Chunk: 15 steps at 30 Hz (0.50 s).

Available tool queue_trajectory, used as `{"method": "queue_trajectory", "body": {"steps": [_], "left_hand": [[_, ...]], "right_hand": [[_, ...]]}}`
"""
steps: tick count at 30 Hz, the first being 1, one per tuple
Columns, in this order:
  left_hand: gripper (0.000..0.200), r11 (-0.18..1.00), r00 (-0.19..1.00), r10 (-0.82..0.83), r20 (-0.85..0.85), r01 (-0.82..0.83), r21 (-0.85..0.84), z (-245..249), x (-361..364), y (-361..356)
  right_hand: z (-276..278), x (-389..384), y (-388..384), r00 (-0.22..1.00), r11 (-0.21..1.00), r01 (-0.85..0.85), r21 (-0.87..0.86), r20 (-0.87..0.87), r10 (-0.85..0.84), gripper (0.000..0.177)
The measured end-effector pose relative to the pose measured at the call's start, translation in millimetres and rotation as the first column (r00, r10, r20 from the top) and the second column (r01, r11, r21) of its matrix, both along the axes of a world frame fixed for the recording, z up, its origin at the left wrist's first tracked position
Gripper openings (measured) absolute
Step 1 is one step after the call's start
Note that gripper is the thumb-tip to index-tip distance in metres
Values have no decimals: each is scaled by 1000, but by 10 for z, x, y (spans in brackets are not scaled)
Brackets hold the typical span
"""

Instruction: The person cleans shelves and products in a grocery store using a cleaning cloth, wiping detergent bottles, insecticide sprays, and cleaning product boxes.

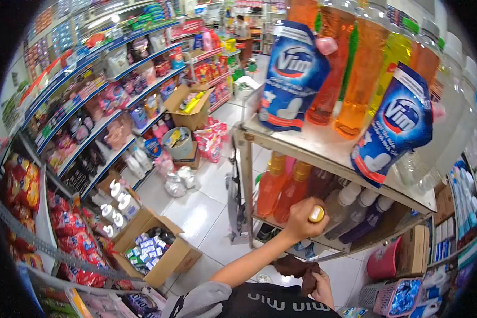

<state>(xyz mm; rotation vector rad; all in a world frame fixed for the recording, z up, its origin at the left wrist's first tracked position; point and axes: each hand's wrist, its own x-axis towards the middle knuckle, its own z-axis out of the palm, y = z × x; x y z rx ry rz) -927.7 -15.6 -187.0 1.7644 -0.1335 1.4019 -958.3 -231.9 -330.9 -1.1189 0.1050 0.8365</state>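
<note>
My left hand (303,218) is closed around the neck of a bottle at the front of the lower cart shelf, with its gold cap (316,213) showing above my fingers. The hand hides most of that bottle. Beside it are orange-red bottles (292,192) with gold caps and purple bottles (367,220) with white caps. Lower down, close to my body, my right hand (321,286) grips a bunched dark brown cloth (297,269). Two blue Vim pouches (293,79) stand on the upper shelf before large bottles of orange liquid (356,79).
Packed store shelves (103,124) line the left side. On the tiled floor (196,212) are an open carton (148,252) of small packs, a grey bucket (178,142) and another carton (190,108). A pink bin (382,259) stands at right. One person (242,27) is far back.
</note>
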Motion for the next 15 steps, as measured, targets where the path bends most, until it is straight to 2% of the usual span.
{"method": "queue_trajectory", "body": {"steps": [1,2,3,4,5,6,8,9,10,11,13,15], "left_hand": [[12,1000,1000,-16,1,16,6,4,-60,10],[12,999,999,-35,3,35,9,8,-112,11],[11,998,999,-54,8,54,12,18,-163,6],[10,999,999,-44,-10,44,2,43,-231,8],[10,999,998,-50,-41,49,-23,83,-317,11],[10,998,996,-55,-71,52,-45,131,-427,12],[9,996,985,-56,-160,43,-81,292,-697,24],[8,993,983,-65,-172,47,-110,363,-827,57],[11,979,971,-123,-204,85,-185,409,-947,107],[13,957,954,-186,-235,122,-263,439,-1065,161],[11,937,934,-228,-275,133,-324,518,-1302,298],[10,779,875,-418,-243,208,-592,595,-1564,385]], "right_hand": [[-21,-2,6,997,995,-49,-83,62,55,28],[-39,-13,40,999,993,-16,-119,32,20,21],[-89,30,-19,942,937,-183,-297,219,253,21],[-198,129,-126,796,823,-292,-488,354,492,20],[-299,197,-207,572,666,-328,-670,421,704,20],[-415,183,-290,251,400,17,-916,391,885,20],[-180,85,-222,203,315,328,-891,392,897,22],[-95,173,-182,140,381,242,-892,421,896,23],[149,258,-28,521,580,-308,-754,376,766,22],[415,230,49,432,773,-263,-577,646,629,19],[799,141,349,572,892,-238,-385,686,449,20],[858,95,621,653,923,-382,-37,696,298,25]]}}
